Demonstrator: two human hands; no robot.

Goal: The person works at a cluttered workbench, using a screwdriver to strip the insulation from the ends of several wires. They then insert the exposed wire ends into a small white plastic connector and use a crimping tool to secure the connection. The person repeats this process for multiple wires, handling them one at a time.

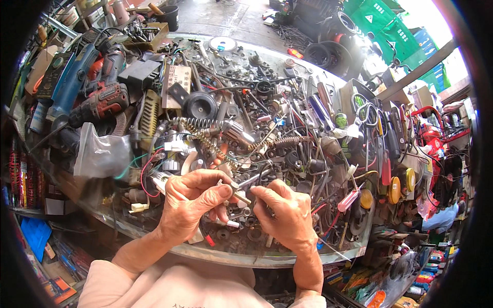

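Above the near middle of the cluttered workbench, my left hand pinches a small greyish metal part between thumb and fingers. Close beside it on the right, my right hand is curled with its knuckles up. What its fingers hold, if anything, is hidden behind them. A shiny metal rod shows just beyond both hands; I cannot tell whether either hand touches it. Farther off lie a coil spring and a longer brownish spring among many loose metal parts.
A red and grey cordless drill, a blue power tool and a clear plastic bag lie at left. Scissors, a pink-handled screwdriver and round yellow tins are at right. Tyres stand beyond the bench.
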